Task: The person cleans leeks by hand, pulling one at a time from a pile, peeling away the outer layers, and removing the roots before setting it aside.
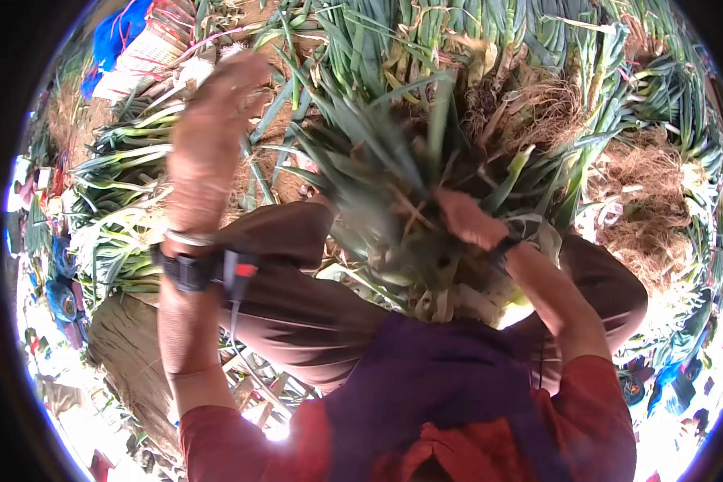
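A loose bunch of leeks with long green leaves stands between my bent knees, partly smeared by motion. My right hand is closed at the right side of this bunch, its fingers curled among the leaves. Out to the left and raised, my left hand is blurred, so its fingers do not show clearly; nothing plain can be made out in it. Below the bunch, pale stalk ends or wrapping lie close to my lap, partly in shadow.
Stacked leeks with brown roots fill the far side. More leeks lie on the left, and a root pile is on the right. A woven basket and blue cloth sit at the upper left.
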Demonstrator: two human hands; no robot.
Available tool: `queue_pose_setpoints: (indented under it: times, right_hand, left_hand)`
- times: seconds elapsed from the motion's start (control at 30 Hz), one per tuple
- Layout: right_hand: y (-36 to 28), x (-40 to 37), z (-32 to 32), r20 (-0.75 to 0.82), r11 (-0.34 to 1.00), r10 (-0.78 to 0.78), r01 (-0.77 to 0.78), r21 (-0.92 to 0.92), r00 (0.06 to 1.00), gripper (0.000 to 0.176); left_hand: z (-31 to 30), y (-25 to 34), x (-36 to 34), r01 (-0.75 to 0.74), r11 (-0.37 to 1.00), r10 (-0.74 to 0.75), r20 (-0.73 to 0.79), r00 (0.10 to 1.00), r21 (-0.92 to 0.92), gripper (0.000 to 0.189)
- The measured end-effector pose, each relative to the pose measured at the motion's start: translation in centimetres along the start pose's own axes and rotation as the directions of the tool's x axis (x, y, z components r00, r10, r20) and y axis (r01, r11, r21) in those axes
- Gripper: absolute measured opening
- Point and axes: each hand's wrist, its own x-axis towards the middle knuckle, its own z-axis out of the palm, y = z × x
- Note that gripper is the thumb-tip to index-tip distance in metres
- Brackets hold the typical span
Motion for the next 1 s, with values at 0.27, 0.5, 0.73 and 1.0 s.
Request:
queue_pose_setpoints:
  times: [0.27, 0.5, 0.73, 1.0]
  right_hand:
    - [-6.8, 0.4, -6.0, 0.665, 0.985, -0.147, 0.173, 0.027, 0.733, 0.034]
    - [7.9, 17.0, -9.8, -0.62, 0.997, 0.071, -0.073, 0.021, 0.781, 0.034]
    - [5.5, 24.0, -8.8, -0.233, 0.39, 0.672, -0.069, 0.918, 0.703, 0.038]
    - [-2.6, 17.7, -18.3, -0.779, 0.95, -0.311, 0.147, -0.276, 0.544, 0.071]
  left_hand:
    - [9.6, -4.1, -0.9, 0.239, 0.964, -0.221, 0.15, 0.964, -0.115, 0.054]
    - [10.2, -2.3, -0.6, 0.27, 0.94, -0.272, 0.019, 0.962, -0.207, 0.034]
    - [7.6, -3.5, -0.2, 0.4, 0.867, -0.422, -0.01, 0.907, -0.296, 0.028]
    - [6.9, -2.8, -0.1, 0.462, 0.829, -0.486, 0.004, 0.874, -0.315, 0.025]
